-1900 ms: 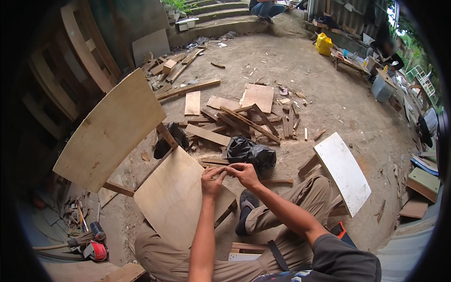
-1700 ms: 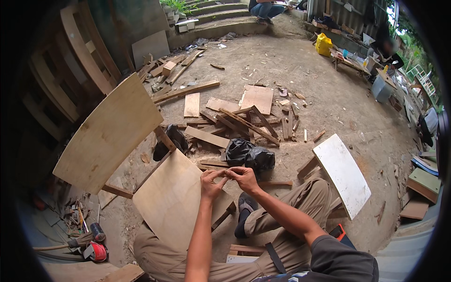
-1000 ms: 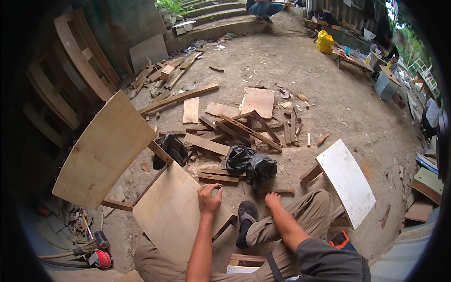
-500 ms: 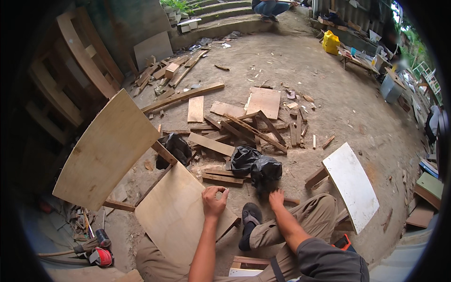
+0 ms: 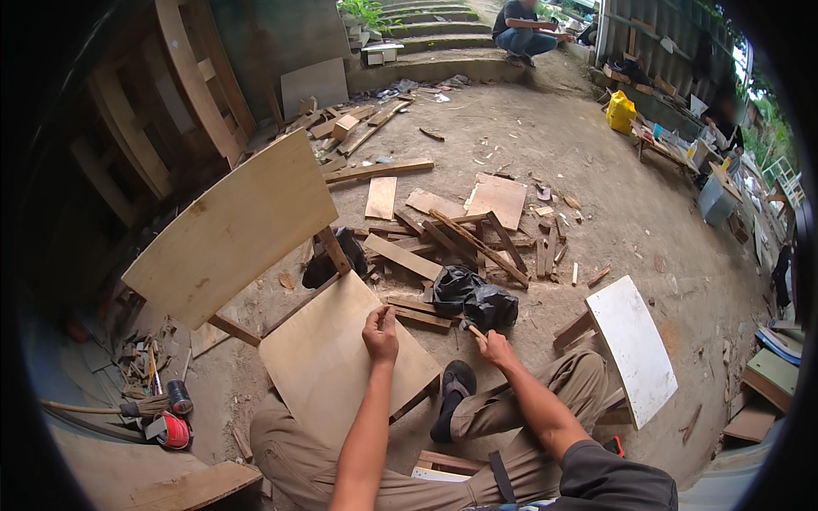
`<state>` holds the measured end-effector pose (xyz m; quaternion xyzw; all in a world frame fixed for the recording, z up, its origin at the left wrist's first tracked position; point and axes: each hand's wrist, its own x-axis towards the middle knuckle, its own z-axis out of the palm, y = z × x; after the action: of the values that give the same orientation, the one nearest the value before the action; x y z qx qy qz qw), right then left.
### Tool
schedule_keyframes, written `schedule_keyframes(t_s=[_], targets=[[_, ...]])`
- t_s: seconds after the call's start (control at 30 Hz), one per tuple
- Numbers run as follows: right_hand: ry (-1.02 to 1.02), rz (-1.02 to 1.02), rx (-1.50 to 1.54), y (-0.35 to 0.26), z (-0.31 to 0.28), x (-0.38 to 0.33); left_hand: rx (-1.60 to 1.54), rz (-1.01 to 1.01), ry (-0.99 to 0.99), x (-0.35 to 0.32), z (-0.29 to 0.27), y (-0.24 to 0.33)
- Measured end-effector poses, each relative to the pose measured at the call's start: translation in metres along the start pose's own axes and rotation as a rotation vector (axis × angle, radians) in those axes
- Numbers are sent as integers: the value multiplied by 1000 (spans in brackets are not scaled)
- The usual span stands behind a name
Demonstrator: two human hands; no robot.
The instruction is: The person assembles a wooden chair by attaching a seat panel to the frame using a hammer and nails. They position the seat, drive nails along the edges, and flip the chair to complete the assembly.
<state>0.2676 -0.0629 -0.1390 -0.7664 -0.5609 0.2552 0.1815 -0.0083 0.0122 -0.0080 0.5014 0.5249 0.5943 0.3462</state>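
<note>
My left hand (image 5: 381,333) is closed in a pinch above the seat of a small wooden chair; what its fingertips hold is too small to make out. That chair has a pale plywood seat (image 5: 328,366) and a wide, curved plywood backrest (image 5: 226,230) leaning off to the left. In my right hand (image 5: 496,347) is a hammer (image 5: 477,333), held by its light wooden handle, its head toward the black plastic bags (image 5: 477,298). The hammer stays off the seat, to the right of it.
Scrap boards and sticks (image 5: 460,243) litter the ground ahead. A piece with a white panel (image 5: 632,351) stands by my right knee. Left of the chair lie a red tape reel (image 5: 175,431) and a dark can (image 5: 179,397). A person (image 5: 521,32) squats near the steps.
My right hand has lifted from beside the black bags and now holds the hammer. My left hand is still pinched over the seat. The view has shifted, showing more of the squatting person.
</note>
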Motion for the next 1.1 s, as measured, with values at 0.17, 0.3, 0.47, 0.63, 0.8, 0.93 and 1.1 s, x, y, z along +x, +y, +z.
schedule_keyframes(t_s=[0.17, 0.3, 0.47, 0.63, 0.8, 0.93, 1.1], targets=[[-69, -75, 351, -116, -51, -12, 46, 20, 7, 24, -28, -9], [-181, -196, 500, -181, -55, -36, 57, 23, 1, 22, -27, -12], [-155, -286, 375, -187, -27, -46, 289, 185, -30, 27, -29, -21], [-50, -240, 461, -188, -19, -47, 416, 77, 7, 71, -60, -14], [-68, -211, 532, -197, -29, -56, 567, 107, 118, 97, -69, -2], [-93, -181, 524, -195, -23, -58, 572, 155, 154, 111, -63, -15], [-86, -174, 543, -187, -17, -55, 718, 320, 212, 120, -53, -23]])
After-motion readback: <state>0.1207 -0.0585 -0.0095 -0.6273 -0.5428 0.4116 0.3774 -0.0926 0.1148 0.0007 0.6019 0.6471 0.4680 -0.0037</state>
